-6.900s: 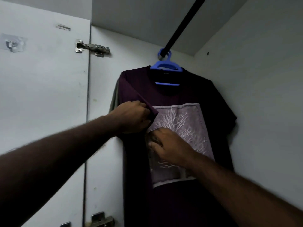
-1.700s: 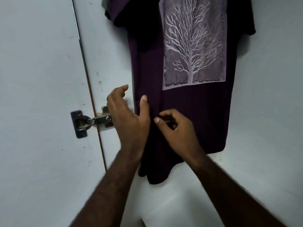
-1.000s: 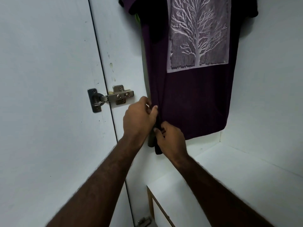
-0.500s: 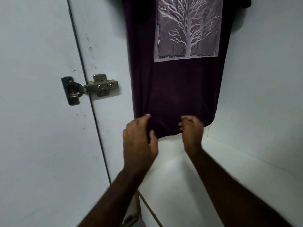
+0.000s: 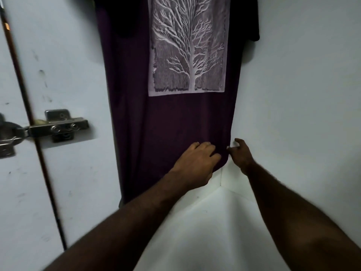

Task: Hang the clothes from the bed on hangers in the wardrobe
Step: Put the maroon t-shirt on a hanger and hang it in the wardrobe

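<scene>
Pinching the shirt (image 5: 172, 122) hem's corner, right hand (image 5: 241, 154) flanks left hand (image 5: 196, 165) pressing it flat.

Shirt (image 5: 170, 130) was dark plum, near black where shaded at top. Print (image 5: 187, 45) on its front showed a pale lilac-grey rectangle, rough-edged, with a bare whitish branching tree over fine dark vertical hatching. Wall (image 5: 302, 94) and shelf (image 5: 205, 231) read white, tinged bluish. Door (image 5: 11, 192) was white, flecked with dark smudges, brown along its edge. Hinge (image 5: 58, 126) was silver.
</scene>
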